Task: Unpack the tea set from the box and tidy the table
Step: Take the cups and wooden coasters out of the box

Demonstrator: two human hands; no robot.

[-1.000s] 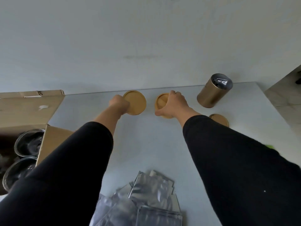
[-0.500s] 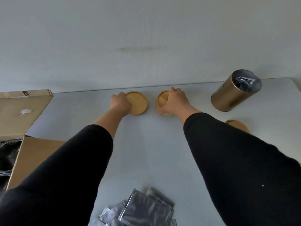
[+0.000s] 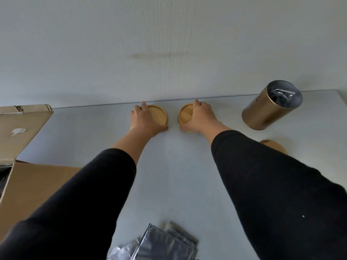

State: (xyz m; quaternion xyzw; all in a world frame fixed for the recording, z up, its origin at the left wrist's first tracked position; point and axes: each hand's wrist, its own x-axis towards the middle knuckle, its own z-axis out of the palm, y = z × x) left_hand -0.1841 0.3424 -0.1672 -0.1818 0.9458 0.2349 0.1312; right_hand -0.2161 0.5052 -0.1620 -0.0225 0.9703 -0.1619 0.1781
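Tea set, partly unpacked: two round wooden coasters lie flat on the grey worktop close to its far edge, side by side with a narrow gap between them.

Left coaster: under the left hand, which lies over its left and near part, fingers reaching to the far rim and thumb at the near rim. Whether the hand grips or only rests on it cannot be told.

Right coaster: under the right hand, fingers spread across its right part and thumb along the near rim. The recessed centre shows to the left of the fingers. Grip likewise cannot be told.

Both hands sit well apart from the body, arms stretched forward in black sleeves, with the two thumbs near each other between the coasters.

Gold canister: to the right of the right hand, apart from it, standing with its mouth open; silver lining and a crumpled foil bag visible inside.

Gold lid: nearer than the canister, to the right of the right forearm, partly hidden by the sleeve.

Cardboard box: to the left of the left arm, flaps open; dark contents at its left edge too cut off to identify.

Foil packets: loose pile at the near edge of the worktop, between the two arms.
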